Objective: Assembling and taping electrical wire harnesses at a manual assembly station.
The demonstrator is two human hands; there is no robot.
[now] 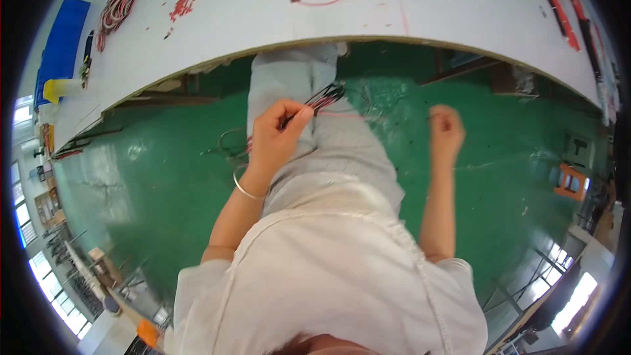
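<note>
a: which step do we have in hand?

b: handling wires, we'd judge: our left hand [273, 137] pinches the wire bundle [330, 94] between thumb and fingers, over our grey trousers [284, 82], just short of the tabletop [253, 16].

a: and our right hand [447, 129]?

b: out to the side, well apart from the bundle, fingers curled in. it's blurred, so we can't tell whether it pinches anything.

a: what does the next move call for?

b: probably a steady left grip, so the strands stay together while our right hand works.

a: how's our room?

b: the tabletop's curved-looking front edge is the nearest limit; we'd lift clear before going over it. above the green floor [499, 144], our right side looks open, with the orange stool [570, 182] well off. trailing strands near our left wrist could snag.
</note>
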